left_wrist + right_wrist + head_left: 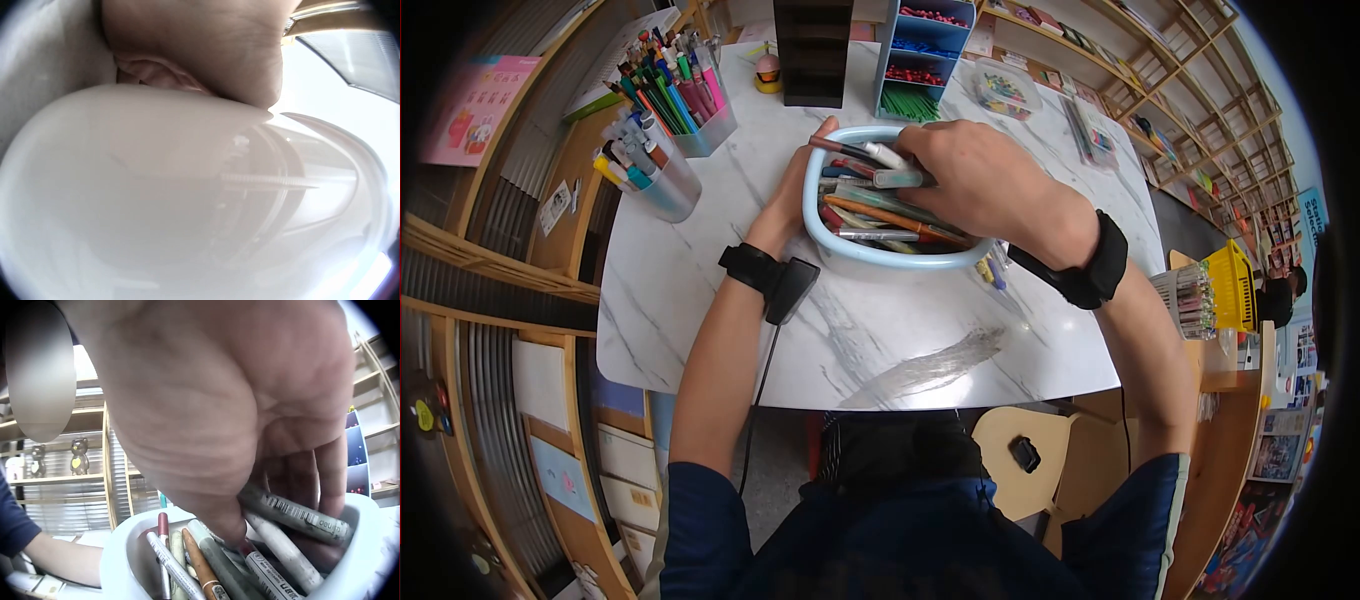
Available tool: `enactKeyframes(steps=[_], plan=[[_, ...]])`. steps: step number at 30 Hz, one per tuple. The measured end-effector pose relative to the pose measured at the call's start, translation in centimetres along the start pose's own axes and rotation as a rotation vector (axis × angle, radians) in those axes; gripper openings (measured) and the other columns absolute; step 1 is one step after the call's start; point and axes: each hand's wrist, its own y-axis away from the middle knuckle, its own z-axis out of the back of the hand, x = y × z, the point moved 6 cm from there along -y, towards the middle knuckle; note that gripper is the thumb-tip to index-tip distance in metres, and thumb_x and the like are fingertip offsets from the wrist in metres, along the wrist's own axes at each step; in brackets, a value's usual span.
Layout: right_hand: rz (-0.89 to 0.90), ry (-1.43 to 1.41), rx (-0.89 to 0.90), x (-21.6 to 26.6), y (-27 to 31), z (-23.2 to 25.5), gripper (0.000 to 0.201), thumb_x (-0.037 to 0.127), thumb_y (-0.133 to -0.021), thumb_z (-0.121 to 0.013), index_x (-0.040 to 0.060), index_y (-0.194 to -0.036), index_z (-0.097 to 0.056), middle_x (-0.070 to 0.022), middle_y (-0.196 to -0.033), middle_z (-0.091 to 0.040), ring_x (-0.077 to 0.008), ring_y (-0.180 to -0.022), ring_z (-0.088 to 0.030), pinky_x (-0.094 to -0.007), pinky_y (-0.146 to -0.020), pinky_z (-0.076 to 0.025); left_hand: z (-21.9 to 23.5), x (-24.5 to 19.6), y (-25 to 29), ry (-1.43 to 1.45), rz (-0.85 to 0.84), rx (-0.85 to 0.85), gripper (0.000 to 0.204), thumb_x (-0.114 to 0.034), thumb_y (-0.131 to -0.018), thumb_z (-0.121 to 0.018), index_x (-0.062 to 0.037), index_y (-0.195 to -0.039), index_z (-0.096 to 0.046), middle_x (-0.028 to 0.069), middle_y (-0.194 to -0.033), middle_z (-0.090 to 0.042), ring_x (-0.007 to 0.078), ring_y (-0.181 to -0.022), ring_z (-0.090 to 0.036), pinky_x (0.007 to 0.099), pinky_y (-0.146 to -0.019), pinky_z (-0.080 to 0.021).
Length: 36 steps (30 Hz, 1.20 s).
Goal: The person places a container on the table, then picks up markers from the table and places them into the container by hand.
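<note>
A white container with a pale blue rim [900,262] holds pens and markers [880,212]. My left hand [785,205] curls around its left side; in the left wrist view that hand [200,44] lies against the smooth white wall [144,187]. Over the container's right part, my right hand [990,180] pinches markers, a grey one [897,179] showing at the fingers. In the right wrist view, the thumb and fingers of my right hand [225,400] hold that grey marker [306,519], with a white one [284,550] just below. The fingertips are partly hidden.
Two clear cups of pens [670,190] [718,130] stand at the table's left. Behind the container are a dark organizer [812,55] and a blue-sided rack [915,60]. Transparent boxes [1005,90] lie back right; small loose items [992,270] lie by the container's right corner.
</note>
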Motion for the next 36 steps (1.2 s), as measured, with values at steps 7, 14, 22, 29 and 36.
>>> enactKeyframes(steps=[7, 14, 22, 29, 36], plan=[[-0.075, -0.04, -0.014, -0.6, 0.4, 1.3, 0.035, 0.025, -0.082, -0.076, 0.0017, -0.107, -0.067, -0.0178, -0.088, -0.071, -0.0339, -0.081, -0.07, -0.0396, -0.074, -0.055, -0.4, -0.4, 0.7, -0.057, -0.049, -0.041, 0.064, -0.06, -0.099, -0.043, 0.001, -0.11, -0.062, 0.0103, -0.097, -0.069, 0.0134, -0.083, -0.069, 0.027, -0.074, -0.058], [0.026, -0.14, -0.101, -0.2, 0.5, 1.1, 0.03, 0.027, -0.082, -0.074, 0.0044, -0.101, -0.067, -0.0164, -0.082, -0.07, -0.0353, -0.081, -0.068, -0.0436, -0.073, -0.054, 0.0, 0.0, -0.1, 0.008, -0.007, 0.007, 0.061, -0.057, -0.1, -0.044, -0.0008, -0.112, -0.062, 0.0075, -0.096, -0.068, 0.0116, -0.082, -0.066, 0.0261, -0.075, -0.056], [0.044, -0.096, -0.206, 0.0, 0.0, 1.5, 0.026, 0.029, -0.09, -0.065, 0.003, -0.091, -0.068, -0.0186, -0.077, -0.068, -0.0385, -0.076, -0.066, -0.0462, -0.071, -0.053, -0.2, -0.8, 0.6, -0.066, -0.12, -0.054, 0.057, -0.053, -0.102, -0.042, -0.0004, -0.111, -0.063, 0.0064, -0.095, -0.069, 0.011, -0.083, -0.068, 0.0247, -0.073, -0.056], [-0.067, -0.018, -0.017, -1.5, -0.3, -0.5, 0.019, 0.021, -0.091, -0.061, 0.004, -0.093, -0.07, -0.0194, -0.08, -0.068, -0.0384, -0.077, -0.066, -0.0464, -0.071, -0.053, -0.1, -0.8, 0.9, -0.105, -0.141, -0.09, 0.058, -0.052, -0.103, -0.041, 0.0001, -0.109, -0.065, 0.0049, -0.093, -0.069, 0.0084, -0.079, -0.066, 0.0234, -0.07, -0.056], [0.077, -0.148, -0.246, -1.1, -0.2, 2.3, 0.022, 0.021, -0.09, -0.063, 0.005, -0.103, -0.069, -0.0175, -0.085, -0.07, -0.0366, -0.081, -0.067, -0.0444, -0.073, -0.053, 0.5, -0.2, -0.4, -0.069, -0.072, -0.019, 0.062, -0.056, -0.102, -0.043, 0.0013, -0.106, -0.066, 0.005, -0.091, -0.067, 0.0072, -0.077, -0.063, 0.0223, -0.07, -0.054]])
